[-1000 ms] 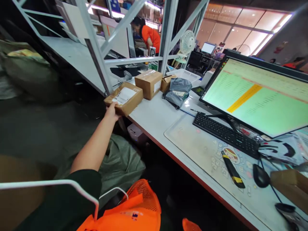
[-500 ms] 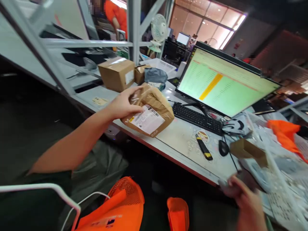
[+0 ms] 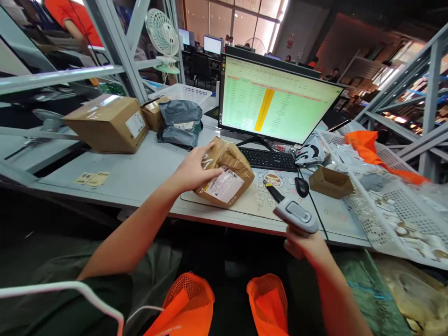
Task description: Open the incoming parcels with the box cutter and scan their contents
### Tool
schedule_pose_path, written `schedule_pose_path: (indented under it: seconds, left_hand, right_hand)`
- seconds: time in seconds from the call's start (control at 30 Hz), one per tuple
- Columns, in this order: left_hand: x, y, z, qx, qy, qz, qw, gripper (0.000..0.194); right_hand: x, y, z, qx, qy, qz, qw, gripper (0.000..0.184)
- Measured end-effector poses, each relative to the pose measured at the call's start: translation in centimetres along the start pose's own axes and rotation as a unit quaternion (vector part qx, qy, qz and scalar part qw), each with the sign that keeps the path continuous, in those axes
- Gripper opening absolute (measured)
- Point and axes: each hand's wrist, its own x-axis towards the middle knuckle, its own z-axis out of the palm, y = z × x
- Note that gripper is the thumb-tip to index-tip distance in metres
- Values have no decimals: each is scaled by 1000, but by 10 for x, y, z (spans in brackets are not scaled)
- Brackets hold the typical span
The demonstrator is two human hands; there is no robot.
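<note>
My left hand grips a brown taped parcel with a white barcode label, resting on the desk mat just in front of the keyboard. My right hand is closed around the handle of a grey handheld barcode scanner, held at the desk's front edge with its head turned toward the parcel. A black mouse and a black-and-yellow utility knife lie on the mat between the two hands.
A monitor with a green spreadsheet stands behind the keyboard. A larger cardboard box, a grey poly bag, a small open box and a white mesh tray sit on the desk. Metal rack posts rise at left; a person in orange works behind.
My left hand carried the parcel from the desk's far left end to the mat before the keyboard. My right hand has come up holding the scanner. My view swung right.
</note>
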Motion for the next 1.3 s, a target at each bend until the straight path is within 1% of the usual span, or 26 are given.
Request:
schedule_pose_path:
  seconds: [0.03, 0.1, 0.17, 0.23, 0.3, 0.33, 0.37, 0.4, 0.43, 0.47, 0.5, 0.53, 0.57, 0.63, 0.7, 0.77, 0.8, 0.87, 0.93, 1.0, 1.07, 1.13, 1.17, 1.2, 1.27, 1.3]
  left_hand:
    - [-10, -15, -6, -25, 11, -3, 1000, 101]
    - [-33, -51, -18, -71, 18, -21, 997, 107]
    - [-57, -88, -28, -87, 8, -53, 995, 112]
    - [-81, -119, -31, -74, 6, -90, 993, 119]
    - [-101, -140, -28, -56, 14, -126, 990, 126]
    - [-109, -147, -24, -56, 18, -139, 989, 127]
    - [-115, -150, -19, -62, 20, -149, 987, 126]
    - [-119, -151, -15, -73, 21, -154, 985, 123]
    - [-120, -149, -10, -89, 23, -154, 984, 119]
    - [-119, -146, -6, -107, 32, -148, 983, 115]
    - [-115, -142, -3, -123, 51, -139, 981, 111]
    - [-110, -137, 0, -131, 79, -130, 980, 107]
    - [-103, -132, 4, -131, 111, -119, 978, 104]
    - [-88, -124, 11, -111, 173, -91, 974, 101]
    - [-75, -123, 18, -75, 202, -51, 975, 97]
    - [-69, -127, 23, -59, 207, -9, 977, 90]
    - [-69, -131, 24, -57, 208, 4, 976, 88]
    - [-72, -138, 23, -66, 211, 6, 975, 89]
    - [-77, -140, 18, -75, 197, -10, 977, 85]
    - [-77, -137, 14, -93, 163, -24, 982, 70]
    - [-69, -128, 10, -129, 128, -24, 983, 53]
    - [-56, -112, 9, -151, 114, -17, 982, 41]
    - [-49, -101, 8, -138, 119, -16, 983, 38]
    - [-44, -89, 9, -103, 135, -13, 985, 37]
    - [-40, -60, 13, 9, 173, 10, 985, 37]
    - [-41, -45, 17, 66, 181, 35, 981, 38]
  right_hand:
    - [6, 11, -19, -13, 58, 24, 998, 58]
    - [24, 32, -63, -42, 161, 63, 984, 54]
    - [46, 52, -110, -65, 213, 104, 969, 46]
    - [64, 67, -151, -119, 269, 124, 948, 33]
    - [76, 77, -180, -215, 314, 142, 914, 25]
    - [80, 79, -187, -274, 338, 135, 890, 25]
    - [85, 79, -188, -331, 361, 116, 864, 28]
    - [90, 76, -184, -377, 383, 85, 839, 33]
    - [96, 72, -175, -412, 392, 42, 822, 39]
    - [106, 66, -161, -434, 381, -4, 816, 45]
    - [118, 59, -144, -441, 358, -41, 822, 48]
    - [134, 52, -125, -446, 291, -76, 843, 51]
    - [153, 46, -106, -450, 241, -98, 854, 52]
    - [195, 35, -70, -457, 185, -119, 862, 50]
    - [235, 28, -43, -466, 159, -129, 861, 53]
    - [266, 23, -24, -476, 141, -129, 858, 57]
    - [277, 22, -18, -481, 133, -124, 858, 58]
    - [292, 20, -10, -491, 121, -112, 856, 59]
    - [300, 19, -5, -500, 120, -105, 851, 61]
    - [305, 17, -2, -510, 125, -98, 845, 63]
    - [308, 13, 1, -519, 125, -90, 841, 62]
    - [308, 7, 3, -526, 123, -84, 837, 60]
    - [304, 5, 3, -529, 123, -83, 836, 59]
    - [298, 4, 3, -530, 122, -83, 835, 59]
    - [274, 7, 3, -527, 109, -89, 838, 61]
    - [258, 11, 3, -525, 95, -94, 840, 63]
